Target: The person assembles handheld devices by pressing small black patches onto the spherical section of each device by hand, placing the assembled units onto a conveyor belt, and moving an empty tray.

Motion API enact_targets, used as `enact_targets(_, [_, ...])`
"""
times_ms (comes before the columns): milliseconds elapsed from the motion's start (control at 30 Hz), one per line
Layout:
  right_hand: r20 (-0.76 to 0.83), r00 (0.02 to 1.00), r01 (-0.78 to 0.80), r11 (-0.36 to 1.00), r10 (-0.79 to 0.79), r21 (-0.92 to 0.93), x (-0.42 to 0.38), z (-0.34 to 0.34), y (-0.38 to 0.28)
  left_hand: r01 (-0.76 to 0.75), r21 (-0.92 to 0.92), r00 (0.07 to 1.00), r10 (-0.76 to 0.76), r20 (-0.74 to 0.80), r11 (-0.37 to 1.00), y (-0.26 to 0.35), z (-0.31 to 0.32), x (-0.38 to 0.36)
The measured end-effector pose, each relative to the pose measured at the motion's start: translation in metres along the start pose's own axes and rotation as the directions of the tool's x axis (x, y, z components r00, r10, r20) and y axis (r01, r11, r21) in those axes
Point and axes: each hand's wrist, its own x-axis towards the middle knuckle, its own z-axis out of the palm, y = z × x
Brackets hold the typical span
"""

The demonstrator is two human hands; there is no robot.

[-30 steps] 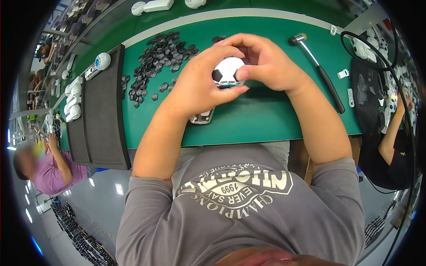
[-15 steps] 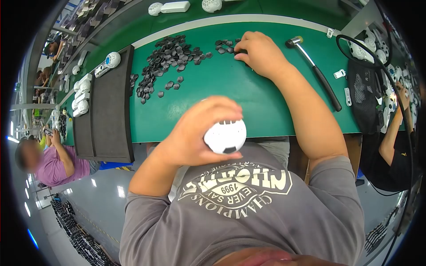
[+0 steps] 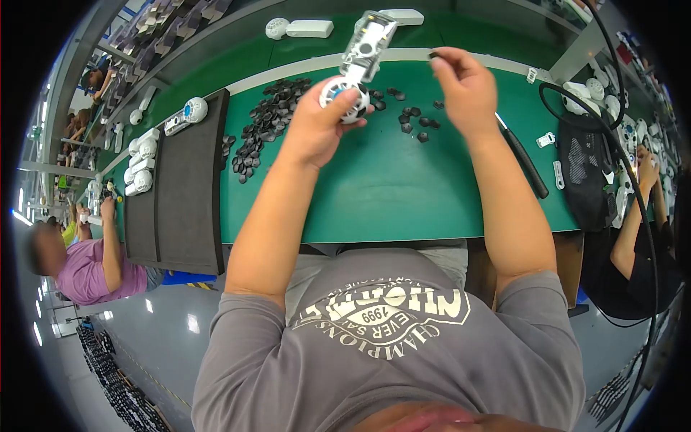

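My left hand [image 3: 319, 124] grips the round end of a white device [image 3: 368, 45], whose long part points up and away with its inner parts showing. Between thumb and fingertips, my right hand [image 3: 465, 86] pinches a small black piece [image 3: 434, 55]. It is raised to the right of the device. On the green mat below lie several loose black pentagon pieces [image 3: 410, 119]. A large pile of the same black pieces [image 3: 268, 124] is spread left of my left hand.
A hammer [image 3: 524, 157] lies right of my right forearm, its head hidden. At left is a dark tray [image 3: 188, 180] with white devices [image 3: 142, 162] beside it. A black cable [image 3: 625, 129] and mesh bag [image 3: 581, 162] are at right. Two people sit at either side.
My left hand has moved up and away from my body, and the device is turned so its long part shows. My right hand has lifted off the mat with a black piece and shifted right.
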Motion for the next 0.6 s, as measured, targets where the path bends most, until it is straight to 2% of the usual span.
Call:
enact_targets(33, [-0.109,0.994,0.021,0.999,-0.016,0.041,0.001,-0.001,-0.003,0.004,-0.010,1.000,-0.004,-0.004,1.000,-0.007,0.003,-0.001])
enact_targets(67, [-0.103,0.995,0.013,0.999,-0.009,0.034,0.001,-0.001,-0.005,0.002,0.002,1.000,-0.002,-0.006,1.000,-0.015,0.006,-0.002])
enact_targets(100, [-0.050,0.987,0.150,0.989,-0.150,-0.017,0.000,-0.001,-0.009,0.002,0.013,1.000,-0.002,-0.006,1.000,-0.021,0.007,-0.002])
enact_targets(167, [0.083,0.912,0.408,0.909,-0.402,-0.082,-0.008,0.003,-0.023,0.018,0.012,1.000,-0.018,-0.019,1.000,-0.032,0.005,-0.003])
enact_targets(200, [0.094,0.917,0.395,0.915,-0.388,-0.082,-0.014,0.007,-0.028,-0.023,0.146,1.000,0.021,0.019,0.989,-0.033,0.004,-0.003])
enact_targets(267, [0.314,0.872,0.424,0.900,-0.376,-0.100,-0.027,0.017,-0.039,-0.121,0.405,0.990,0.079,0.120,0.906,-0.030,0.004,-0.003])
enact_targets(300, [0.418,0.833,0.441,0.891,-0.363,-0.105,-0.029,0.019,-0.042,-0.110,0.401,0.991,0.069,0.115,0.909,-0.030,0.004,-0.003])
enact_targets(433, [0.547,0.770,0.481,0.862,-0.327,-0.161,-0.022,0.015,-0.044,-0.122,0.477,0.977,0.021,0.212,0.870,-0.024,0.003,-0.008])
enact_targets(533, [0.583,0.761,0.453,0.877,-0.285,-0.161,-0.021,0.012,-0.039,-0.245,0.580,0.949,0.070,0.307,0.777,-0.019,0.005,-0.013])
enact_targets(600, [0.597,0.758,0.439,0.883,-0.265,-0.165,-0.020,0.010,-0.038,-0.238,0.569,0.952,0.072,0.298,0.787,-0.022,0.006,-0.014])
